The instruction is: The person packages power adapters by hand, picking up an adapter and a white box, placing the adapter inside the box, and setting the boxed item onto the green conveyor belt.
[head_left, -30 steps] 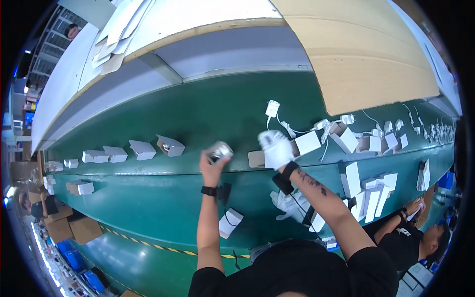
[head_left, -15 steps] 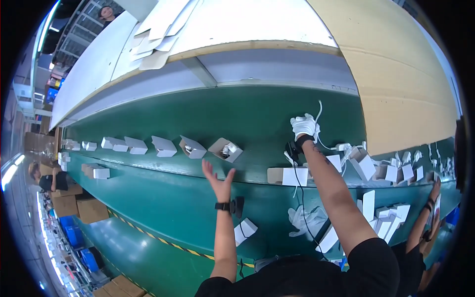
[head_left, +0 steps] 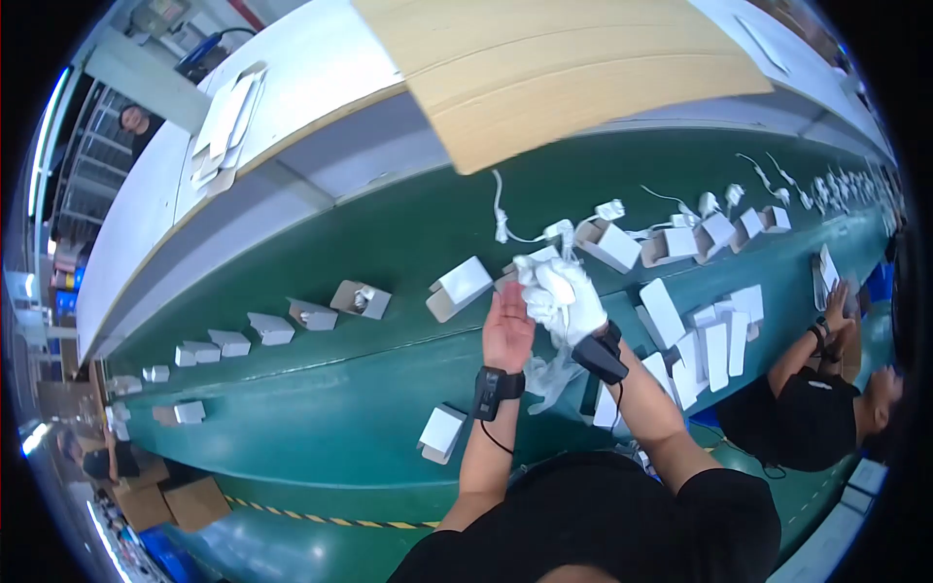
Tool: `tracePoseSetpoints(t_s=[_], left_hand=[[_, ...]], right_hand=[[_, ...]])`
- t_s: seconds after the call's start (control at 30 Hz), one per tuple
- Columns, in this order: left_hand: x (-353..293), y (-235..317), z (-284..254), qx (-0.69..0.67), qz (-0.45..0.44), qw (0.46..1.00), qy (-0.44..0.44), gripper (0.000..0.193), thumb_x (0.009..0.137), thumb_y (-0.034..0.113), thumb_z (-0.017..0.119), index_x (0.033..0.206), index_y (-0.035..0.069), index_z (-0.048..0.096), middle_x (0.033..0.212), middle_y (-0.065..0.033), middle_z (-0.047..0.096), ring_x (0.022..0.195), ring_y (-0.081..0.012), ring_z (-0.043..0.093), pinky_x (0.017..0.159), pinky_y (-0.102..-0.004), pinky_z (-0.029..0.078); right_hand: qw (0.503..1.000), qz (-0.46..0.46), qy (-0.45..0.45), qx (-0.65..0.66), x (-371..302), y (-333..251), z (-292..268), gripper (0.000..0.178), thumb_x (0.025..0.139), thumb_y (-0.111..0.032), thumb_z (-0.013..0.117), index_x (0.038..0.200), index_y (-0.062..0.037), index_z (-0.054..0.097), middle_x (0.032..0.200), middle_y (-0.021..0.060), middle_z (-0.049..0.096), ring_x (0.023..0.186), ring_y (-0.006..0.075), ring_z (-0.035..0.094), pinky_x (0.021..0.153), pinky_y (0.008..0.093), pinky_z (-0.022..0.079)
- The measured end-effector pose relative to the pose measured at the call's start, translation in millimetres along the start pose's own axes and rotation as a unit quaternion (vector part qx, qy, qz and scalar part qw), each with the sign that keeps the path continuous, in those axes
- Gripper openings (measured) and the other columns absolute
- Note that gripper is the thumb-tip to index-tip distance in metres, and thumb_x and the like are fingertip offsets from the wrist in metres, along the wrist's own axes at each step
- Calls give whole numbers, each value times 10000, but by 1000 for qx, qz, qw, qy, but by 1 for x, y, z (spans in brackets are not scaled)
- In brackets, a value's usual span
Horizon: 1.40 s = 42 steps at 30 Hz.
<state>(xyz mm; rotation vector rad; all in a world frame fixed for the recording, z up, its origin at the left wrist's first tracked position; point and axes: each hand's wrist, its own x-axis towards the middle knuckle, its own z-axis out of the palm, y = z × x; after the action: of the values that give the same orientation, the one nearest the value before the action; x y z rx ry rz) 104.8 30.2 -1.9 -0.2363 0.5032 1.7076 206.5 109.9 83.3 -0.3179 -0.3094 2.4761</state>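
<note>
Along a green workbench [head_left: 321, 408], a bare left hand [head_left: 508, 327] spreads palm-up beside the gloved right hand [head_left: 575, 307], apparently clamped on a white adapter [head_left: 556, 289], with 2 boxes [head_left: 378, 305] at left visibly filled and loose adapters [head_left: 610, 210] at right unboxed.

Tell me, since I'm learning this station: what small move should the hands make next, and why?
Probably bring the left hand in against the white thing at the right hand, to steady it with both. The gloved right hand looks curled around it, while the bare left is open, palm up and seemingly empty, right beside it. White on white hides just what it is.
</note>
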Motion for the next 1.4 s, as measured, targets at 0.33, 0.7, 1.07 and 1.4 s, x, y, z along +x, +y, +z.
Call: tracePoseSetpoints(t_s=[0.33, 0.7, 1.07, 1.4], left_hand=[[-91, -67, -38, 281, -380, 836, -279, 393, 920, 444, 492, 1042, 77, 561, 953, -19, 625, 831, -133, 584, 748, -255, 458], [-82, -58, 53, 320, -62, 944, 42, 150, 932, 242, 497, 943, 99, 540, 787, 13, 565, 688, -119, 537, 610, -235, 423], [-138, -34, 71, 747, 179, 465, -440, 171, 949, 134, 447, 1031, 19, 543, 855, -55, 613, 772, -178, 569, 649, -322, 442], [-74, -12, 24, 279, 41, 955, -94, 417, 987, 238, 338, 1326, -3, 377, 1339, -129, 451, 1151, -236, 497, 988, -377, 380]], right_hand=[[979, -131, 137, 71, -82, -23, -52, 361, 892, -388, 529, 951, -32, 544, 764, 42, 513, 574, 106, 420, 477, 226, 350], [953, -82, 63, 284, -79, -26, -16, 544, 862, -617, 424, 875, -81, 519, 701, 17, 472, 574, 123, 427, 495, 265, 356], [993, 79, 80, -34, -88, 5, -91, 450, 879, -510, 503, 751, -80, 546, 811, 106, 596, 732, 239, 585, 700, 386, 495], [757, -171, 55, -628, -109, 51, 36, 351, 814, -354, 602, 973, -43, 574, 881, 93, 592, 807, 229, 566, 720, 319, 453]])
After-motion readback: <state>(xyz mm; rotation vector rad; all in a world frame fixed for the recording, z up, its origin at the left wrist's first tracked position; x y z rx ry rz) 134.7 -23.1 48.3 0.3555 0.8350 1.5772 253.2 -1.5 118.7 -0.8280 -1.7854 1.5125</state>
